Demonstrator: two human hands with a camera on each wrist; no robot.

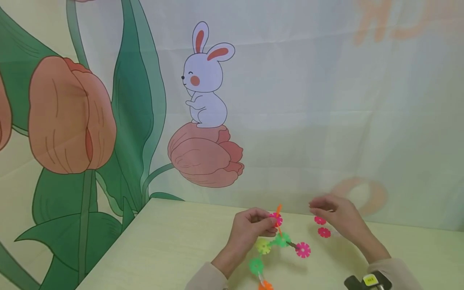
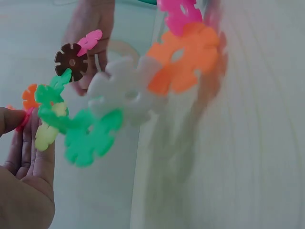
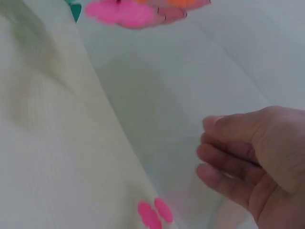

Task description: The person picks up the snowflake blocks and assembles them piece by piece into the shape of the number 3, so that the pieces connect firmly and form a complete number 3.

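My left hand (image 1: pixel 250 227) pinches a pink snowflake disc (image 1: pixel 277 219) between thumb and fingers. It belongs to a chain of interlocked, notched plastic discs held above the table. Linked near it are an orange disc (image 1: pixel 279 208), a green disc (image 1: pixel 284 240), a brown disc (image 2: pixel 71 62) and another pink disc (image 1: pixel 303 250). The other branch runs through a yellow disc (image 1: pixel 263 246) and a green disc (image 1: pixel 256 266) to a white disc (image 2: pixel 126 90), an orange disc (image 2: pixel 186 57) and a pink one. My right hand (image 1: pixel 337 213) holds nothing, its fingers loosely bent.
Below the right hand, loose pink discs (image 1: pixel 324 232) lie on the pale wooden table (image 1: pixel 174 241), beside a faint whitish piece. A backdrop printed with tulips and a rabbit (image 1: pixel 206 88) hangs behind the table's far edge.
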